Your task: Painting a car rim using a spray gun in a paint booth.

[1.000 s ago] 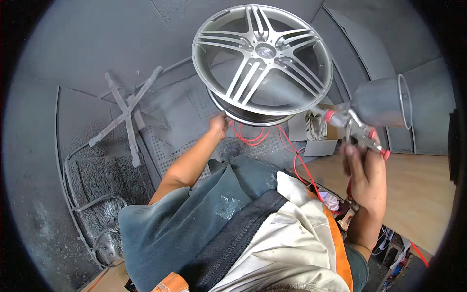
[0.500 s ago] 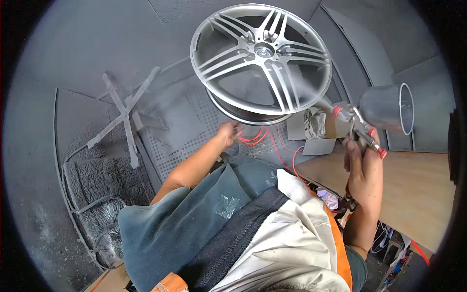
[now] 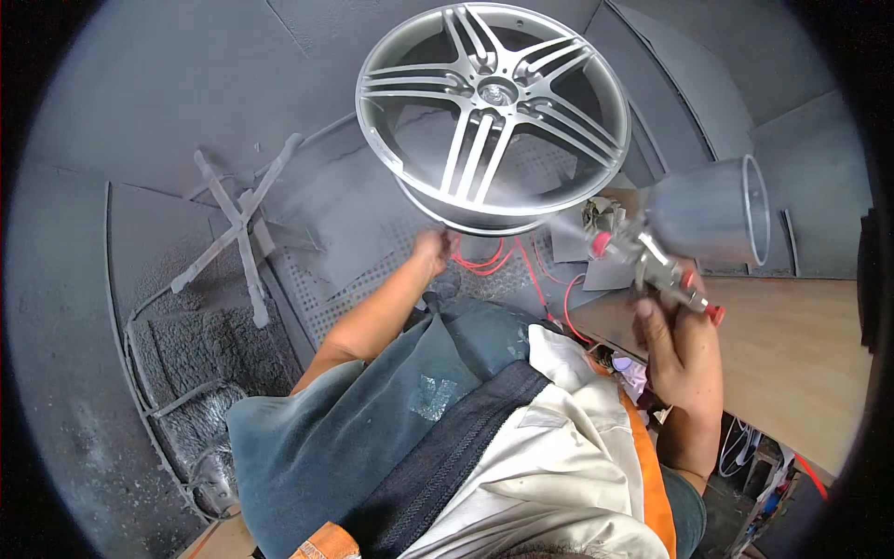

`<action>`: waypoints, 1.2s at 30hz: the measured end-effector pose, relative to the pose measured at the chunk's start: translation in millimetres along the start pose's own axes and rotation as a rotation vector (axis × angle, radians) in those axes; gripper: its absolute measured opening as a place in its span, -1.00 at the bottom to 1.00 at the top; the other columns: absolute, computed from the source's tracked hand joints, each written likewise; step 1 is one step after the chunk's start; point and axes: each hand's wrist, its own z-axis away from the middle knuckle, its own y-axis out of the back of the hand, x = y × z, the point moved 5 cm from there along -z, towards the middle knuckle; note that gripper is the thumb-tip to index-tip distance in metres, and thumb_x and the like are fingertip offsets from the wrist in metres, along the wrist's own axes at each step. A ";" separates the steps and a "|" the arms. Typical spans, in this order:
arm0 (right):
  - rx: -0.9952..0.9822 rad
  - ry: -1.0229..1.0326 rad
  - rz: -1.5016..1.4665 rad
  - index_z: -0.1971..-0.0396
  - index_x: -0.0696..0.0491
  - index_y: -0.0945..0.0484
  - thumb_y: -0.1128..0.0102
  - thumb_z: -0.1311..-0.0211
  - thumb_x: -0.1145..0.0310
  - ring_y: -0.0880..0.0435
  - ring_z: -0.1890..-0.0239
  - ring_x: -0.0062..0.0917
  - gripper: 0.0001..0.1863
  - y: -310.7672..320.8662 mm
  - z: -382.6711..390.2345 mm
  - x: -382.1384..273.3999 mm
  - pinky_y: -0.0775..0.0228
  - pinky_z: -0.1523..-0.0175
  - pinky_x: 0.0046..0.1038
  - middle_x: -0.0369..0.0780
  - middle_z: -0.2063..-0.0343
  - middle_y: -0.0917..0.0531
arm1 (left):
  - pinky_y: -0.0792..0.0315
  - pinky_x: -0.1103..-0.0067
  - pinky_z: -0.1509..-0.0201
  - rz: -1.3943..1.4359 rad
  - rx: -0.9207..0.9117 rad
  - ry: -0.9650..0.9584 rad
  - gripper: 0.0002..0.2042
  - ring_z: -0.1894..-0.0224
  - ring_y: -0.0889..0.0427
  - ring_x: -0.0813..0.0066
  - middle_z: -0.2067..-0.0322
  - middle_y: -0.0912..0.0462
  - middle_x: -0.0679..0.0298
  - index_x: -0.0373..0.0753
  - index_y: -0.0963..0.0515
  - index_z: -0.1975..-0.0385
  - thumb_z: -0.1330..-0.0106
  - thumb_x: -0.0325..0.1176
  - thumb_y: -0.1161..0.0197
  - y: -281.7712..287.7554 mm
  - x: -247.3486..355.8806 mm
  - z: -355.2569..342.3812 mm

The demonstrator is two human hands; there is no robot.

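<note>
The wheel (image 3: 518, 90), raised ahead, has turned, and the spray gun (image 3: 656, 265) in the right hand's (image 3: 678, 347) grip has shifted left, so mist meets another stretch. The left hand (image 3: 432, 252) is at its lower edge; I cannot tell whether it grips.

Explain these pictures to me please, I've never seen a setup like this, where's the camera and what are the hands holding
There's no machine here, just a person's two bare hands. Every picture comes from one fisheye camera worn on the head, looking down, so straight edges bend near the rim. The right hand holds a spray gun with a grey cup; pale mist shows at its nozzle. The left hand is at the lower edge of a silver spoked wheel; I can't tell whether it grips it. A red hose lies on the floor below, and a grey cross-shaped stand is off to the left.
</note>
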 end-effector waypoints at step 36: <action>-0.193 -0.055 -0.193 0.05 0.23 -0.31 -0.01 -0.33 0.44 -0.36 0.59 -0.71 -0.73 -3.1 0.7 -10.5 -0.21 0.50 -0.60 -0.28 0.43 -0.51 | -0.55 0.51 0.15 0.084 -0.001 -0.125 -0.79 0.21 -0.58 0.43 0.20 -0.54 0.22 -0.30 -0.42 0.07 -0.38 -0.40 0.03 2.5 12.1 5.8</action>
